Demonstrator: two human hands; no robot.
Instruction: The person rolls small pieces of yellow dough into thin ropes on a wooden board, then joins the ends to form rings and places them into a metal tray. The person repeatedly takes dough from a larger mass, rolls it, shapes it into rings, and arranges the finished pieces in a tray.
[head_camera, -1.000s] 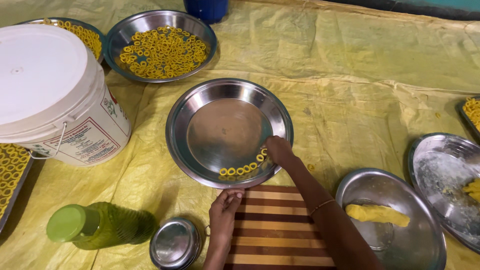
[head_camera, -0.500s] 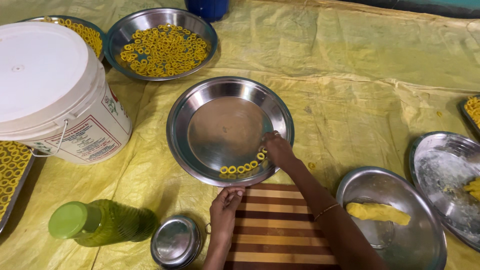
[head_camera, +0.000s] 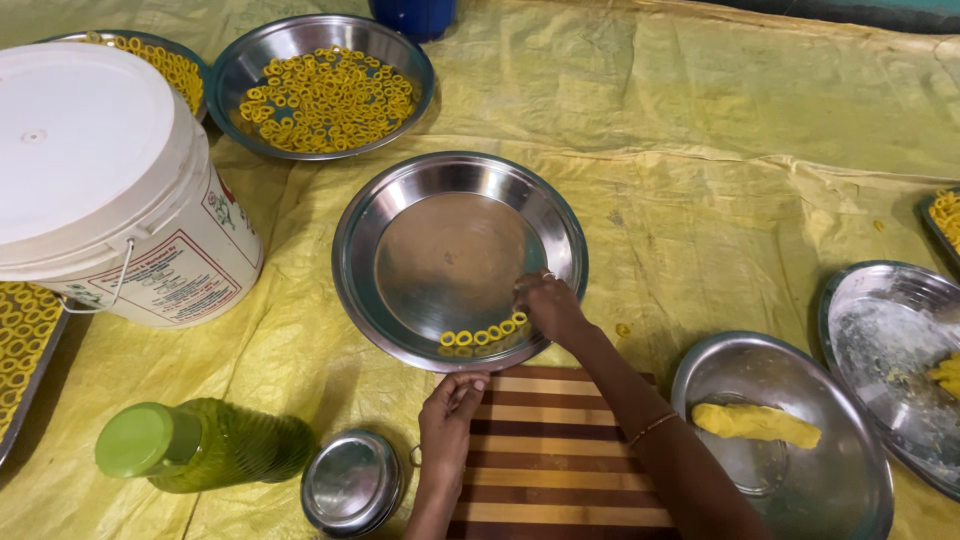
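A round steel plate (head_camera: 400, 195) lies on the yellow sheet in front of me. A short row of yellow dough rings (head_camera: 483, 336) lines its near rim. My right hand (head_camera: 548, 304) reaches into the plate at the right end of that row, fingers pinched together on a dough ring at the rim. My left hand (head_camera: 450, 412) rests with its fingertips at the plate's near edge, by the far left corner of a striped wooden board (head_camera: 560, 462). It holds nothing.
A white lidded bucket (head_camera: 95, 190) stands at left. Steel plates of dough rings (head_camera: 325, 95) sit behind. A green bottle (head_camera: 190, 450) and small steel lid (head_camera: 350, 482) lie near left. A bowl with a dough roll (head_camera: 755, 423) is at right.
My right hand has slid a little down and left along the plate's rim toward the row of rings. My left hand has stayed at the plate's near edge.
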